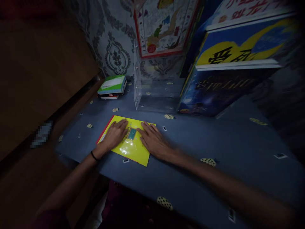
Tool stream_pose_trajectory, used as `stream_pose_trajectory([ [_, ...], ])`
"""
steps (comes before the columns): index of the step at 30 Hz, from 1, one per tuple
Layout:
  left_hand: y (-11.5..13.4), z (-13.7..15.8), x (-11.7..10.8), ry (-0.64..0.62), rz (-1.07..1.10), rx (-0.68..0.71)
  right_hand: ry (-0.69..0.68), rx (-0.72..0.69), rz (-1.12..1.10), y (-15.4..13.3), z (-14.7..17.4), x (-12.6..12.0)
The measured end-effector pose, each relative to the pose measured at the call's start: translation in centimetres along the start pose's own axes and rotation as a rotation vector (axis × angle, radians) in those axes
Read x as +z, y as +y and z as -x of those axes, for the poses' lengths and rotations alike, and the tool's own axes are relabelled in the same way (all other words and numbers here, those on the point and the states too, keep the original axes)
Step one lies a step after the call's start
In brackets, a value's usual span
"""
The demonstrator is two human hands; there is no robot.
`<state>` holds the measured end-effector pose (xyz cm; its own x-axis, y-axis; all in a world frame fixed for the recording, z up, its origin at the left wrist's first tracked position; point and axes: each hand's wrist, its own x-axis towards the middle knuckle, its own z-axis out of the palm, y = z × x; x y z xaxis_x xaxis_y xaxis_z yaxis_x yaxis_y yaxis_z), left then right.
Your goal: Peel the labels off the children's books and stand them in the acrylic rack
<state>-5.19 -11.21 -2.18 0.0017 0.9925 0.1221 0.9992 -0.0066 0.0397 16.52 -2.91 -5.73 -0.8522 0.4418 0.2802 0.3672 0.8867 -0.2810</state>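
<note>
A yellow book (133, 151) with a red spine edge on its left lies flat on the table, slightly turned. Across its left part rests my left hand (116, 133), fingers stretched out and flat on the cover. My right hand (152, 138) lies on the right part of the same book, fingers spread, palm down. Between the two hands a small green picture on the cover shows. Neither hand grips anything. A dark band circles my left wrist.
The table (190, 136) has a dark blue pineapple-print cover. Behind the book stands a clear acrylic rack (137, 95), with upright picture books (221, 89) to its right and a red-bordered book (166, 28) above. A small book stack (111, 85) sits back left.
</note>
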Motion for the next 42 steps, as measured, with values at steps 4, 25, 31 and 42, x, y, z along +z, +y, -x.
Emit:
stream_pose_trajectory([
  [4,-2.5,-1.3,-0.5,0.023,-0.022,-0.109,-0.059,0.019,0.04,-0.5,-0.1,-0.8],
  [25,-3.3,-1.3,0.4,0.136,-0.044,-0.264,-0.125,0.006,0.022,1.8,2.5,-4.1],
  [31,-2.4,-1.3,-0.2,0.136,-0.074,-0.227,-0.103,-0.001,0.032,2.2,3.2,-4.0],
  [42,-4.2,-0.2,-0.1,0.11,0.006,-0.083,-0.014,-0.017,0.025,3.3,3.0,-2.4],
])
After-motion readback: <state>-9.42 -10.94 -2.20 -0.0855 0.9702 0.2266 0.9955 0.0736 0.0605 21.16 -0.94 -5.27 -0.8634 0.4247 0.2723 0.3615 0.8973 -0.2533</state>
